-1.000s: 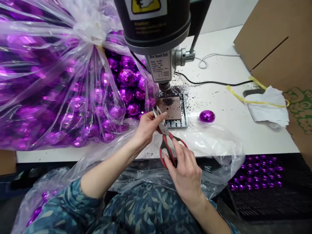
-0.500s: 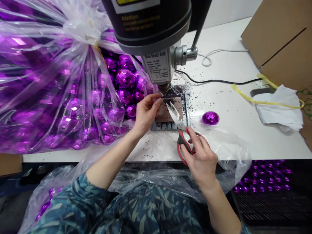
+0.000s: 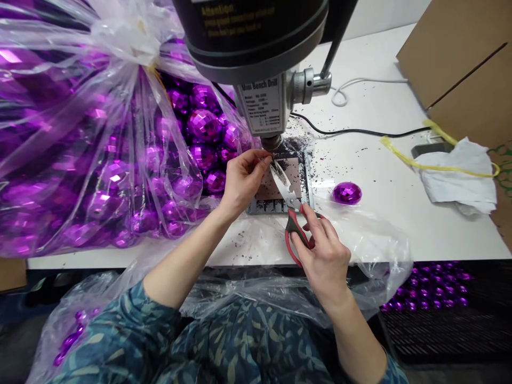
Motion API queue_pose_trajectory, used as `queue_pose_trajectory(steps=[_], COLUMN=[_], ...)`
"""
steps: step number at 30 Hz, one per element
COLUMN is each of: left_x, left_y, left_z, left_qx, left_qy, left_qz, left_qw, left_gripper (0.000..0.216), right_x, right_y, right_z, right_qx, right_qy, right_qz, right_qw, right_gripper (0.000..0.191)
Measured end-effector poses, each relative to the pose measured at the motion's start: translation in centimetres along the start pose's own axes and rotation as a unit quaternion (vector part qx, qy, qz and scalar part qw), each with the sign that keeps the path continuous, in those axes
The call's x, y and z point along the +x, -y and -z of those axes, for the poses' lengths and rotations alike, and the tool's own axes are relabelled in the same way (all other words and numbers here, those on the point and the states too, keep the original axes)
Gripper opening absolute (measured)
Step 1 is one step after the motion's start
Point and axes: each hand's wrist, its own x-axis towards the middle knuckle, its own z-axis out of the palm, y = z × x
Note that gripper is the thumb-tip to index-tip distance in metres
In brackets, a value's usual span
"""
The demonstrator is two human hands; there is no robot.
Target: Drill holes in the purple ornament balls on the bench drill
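Scissors (image 3: 288, 197) with red and black handles are in my right hand (image 3: 324, 253), their blades slightly apart and pointing up and left. The blade tips reach the fingertips of my left hand (image 3: 248, 178), which is pinched close under the chuck of the bench drill (image 3: 262, 104). What the left fingers hold is too small to make out. Below both hands lies the drill's base plate (image 3: 280, 207) with a brown board (image 3: 290, 181) on it, strewn with dark shavings. A purple faceted ball (image 3: 347, 193) rests on the table to the right.
On the left bulges a tied clear plastic bag (image 3: 120, 176) full of purple balls. A cardboard box (image 3: 460, 69), white cloth (image 3: 452, 178) and yellow strap (image 3: 412, 162) are at right. A black cable (image 3: 352, 132) crosses the table. Clear plastic film (image 3: 372, 240) drapes over the front edge.
My right hand has brought the scissors a little left and up, so the blade tips now meet my left fingertips. The blades have closed slightly. My left hand stays pinched near the chuck.
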Motion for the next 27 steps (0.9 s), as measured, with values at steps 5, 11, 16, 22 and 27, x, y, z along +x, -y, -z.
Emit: queue_pose_trajectory(steps=[5, 11, 16, 22, 27], left_x=[0.03, 0.10, 0.05, 0.04, 0.10], left_y=[0.12, 0.34, 0.18, 0.16, 0.50], left_z=[0.11, 0.19, 0.26, 0.25, 0.25], left_qx=[0.000, 0.001, 0.004, 0.006, 0.004], left_qy=[0.004, 0.008, 0.011, 0.009, 0.009], left_qz=[-0.005, -0.007, -0.007, 0.002, 0.003], left_qw=[1.000, 1.000, 1.000, 1.000, 1.000], left_gripper=[0.019, 0.021, 0.019, 0.017, 0.014], right_x=[-0.04, -0.08, -0.09, -0.28, -0.33], right_y=[-0.12, -0.13, -0.15, -0.26, -0.31], right_z=[-0.12, -0.29, -0.40, -0.61, -0.73], right_qx=[0.012, 0.028, 0.035, 0.067, 0.071], right_qy=[0.010, 0.018, 0.023, 0.038, 0.038], right_qz=[-0.005, -0.016, -0.018, -0.032, -0.030], right_qw=[1.000, 0.999, 0.999, 0.997, 0.996], right_gripper=[0.044, 0.044, 0.045, 0.048, 0.048])
